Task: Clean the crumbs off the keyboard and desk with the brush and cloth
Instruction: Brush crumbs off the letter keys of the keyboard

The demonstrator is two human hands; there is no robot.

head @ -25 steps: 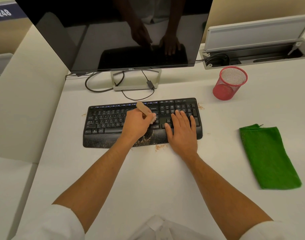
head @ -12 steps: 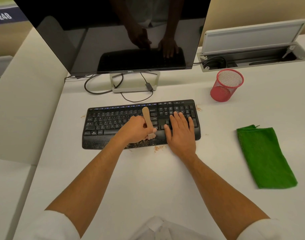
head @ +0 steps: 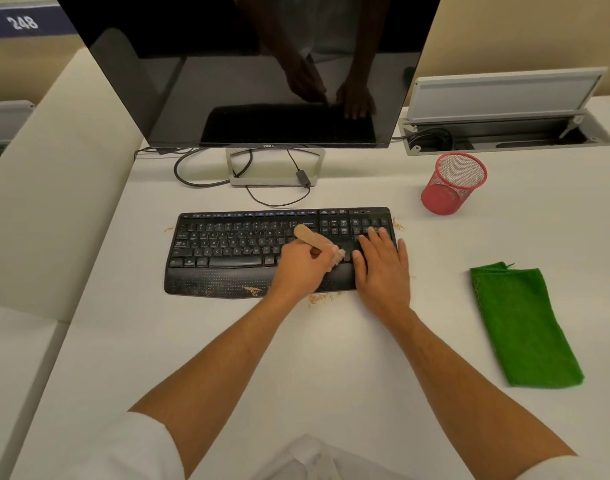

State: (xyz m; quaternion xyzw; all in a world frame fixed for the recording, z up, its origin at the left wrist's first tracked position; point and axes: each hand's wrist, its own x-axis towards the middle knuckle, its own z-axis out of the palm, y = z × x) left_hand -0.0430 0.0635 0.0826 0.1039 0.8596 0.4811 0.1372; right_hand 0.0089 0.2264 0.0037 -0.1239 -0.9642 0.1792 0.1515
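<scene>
Left hand (head: 301, 263) clenched around small wooden-handled brush (head: 317, 242), bristles angled onto black wireless keyboard (head: 227, 247) to flick crumbs; right hand (head: 383, 263) flat, relaxed, likely steadying keyboard.

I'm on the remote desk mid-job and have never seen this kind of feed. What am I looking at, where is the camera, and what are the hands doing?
There is no machine here: these are a person's two bare hands, filmed by one wide-angle camera worn on the head, looking forward and down at a white desk.

The left hand grips a small wooden brush, bristles down on the black keyboard. The right hand lies flat with straight fingers on the keyboard's right end, apparently steadying it.

Crumbs lie on the palm rest, and more on the desk at its front edge and right end. A green cloth lies untouched to the right. Behind are a red mesh cup, a dark monitor and an open cable tray.
</scene>
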